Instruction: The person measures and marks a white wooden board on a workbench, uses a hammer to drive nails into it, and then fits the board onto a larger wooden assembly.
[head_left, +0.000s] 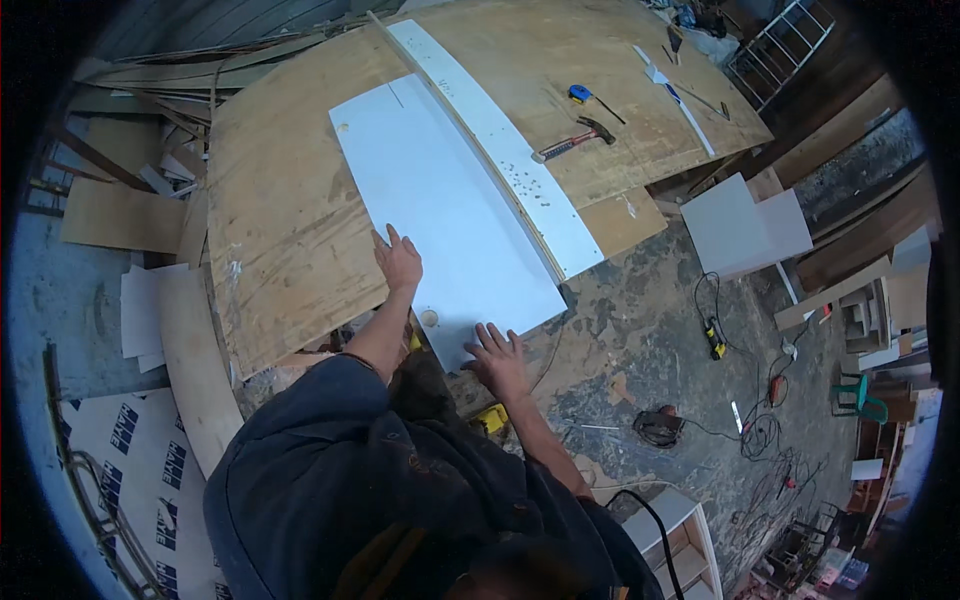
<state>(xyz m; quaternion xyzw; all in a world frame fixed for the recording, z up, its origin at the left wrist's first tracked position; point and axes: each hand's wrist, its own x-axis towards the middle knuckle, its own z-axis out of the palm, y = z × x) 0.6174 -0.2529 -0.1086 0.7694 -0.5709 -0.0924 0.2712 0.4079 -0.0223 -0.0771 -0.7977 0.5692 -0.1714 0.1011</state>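
A long white panel [440, 210] lies on the wooden worktable [280, 200], its near end jutting past the table's edge. Two round holes show near its left side. My left hand [400, 262] rests at the panel's left edge, fingers spread. At the near end, my right hand [499, 362] lies with its fingers stretched out on the white surface. Neither hand grips anything. Along the panel's right side runs a narrower white board [490, 140] with a raw wooden edge; small dark pieces, probably screws, are scattered on it.
A claw hammer [575, 142] and a blue tape measure [580, 94] lie on the table right of the boards. A yellow-and-black power tool [714, 340] and tangled cables [760, 435] are on the floor at right. Beside me stands a white cabinet frame [672, 530].
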